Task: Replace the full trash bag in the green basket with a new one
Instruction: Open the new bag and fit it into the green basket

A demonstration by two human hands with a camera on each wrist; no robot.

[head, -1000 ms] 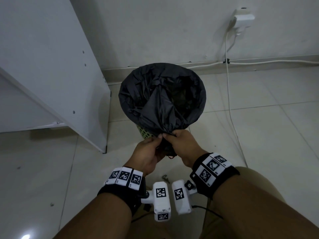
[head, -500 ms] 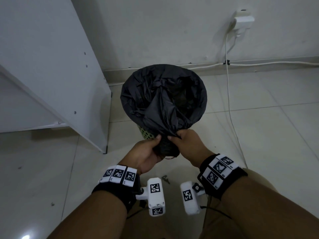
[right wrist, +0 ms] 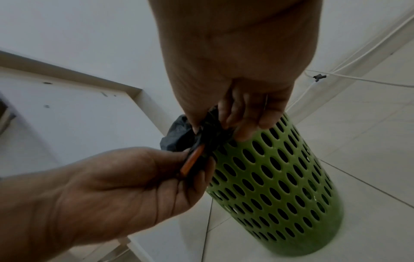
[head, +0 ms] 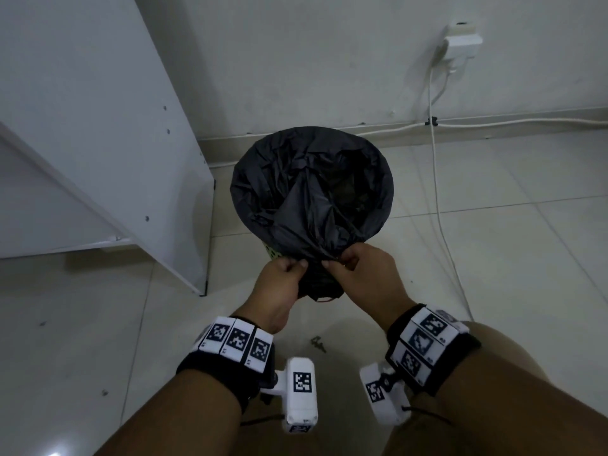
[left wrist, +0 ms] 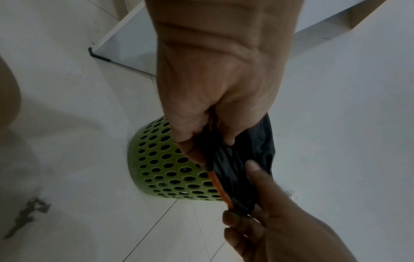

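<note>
A black trash bag (head: 309,192) lines the green perforated basket (right wrist: 275,177) on the tiled floor, its rim folded over the top. The basket wall (left wrist: 161,164) shows under the bag in the left wrist view, and a sliver of the basket (head: 273,253) in the head view. Both hands grip the bunched near edge of the bag. My left hand (head: 284,278) pinches it from the left, my right hand (head: 358,268) from the right. An orange drawstring (left wrist: 218,186) (right wrist: 192,162) runs along the gathered edge between the fingers.
A white cabinet panel (head: 108,153) stands close on the left of the basket. A white cable (head: 437,192) drops from a wall plug (head: 460,41) and runs over the floor to the right. A small set of keys (head: 317,343) lies on the tiles near my knees.
Both hands have kept hold of the bag's near edge. My wrists have spread a little further apart, the right forearm shifting right.
</note>
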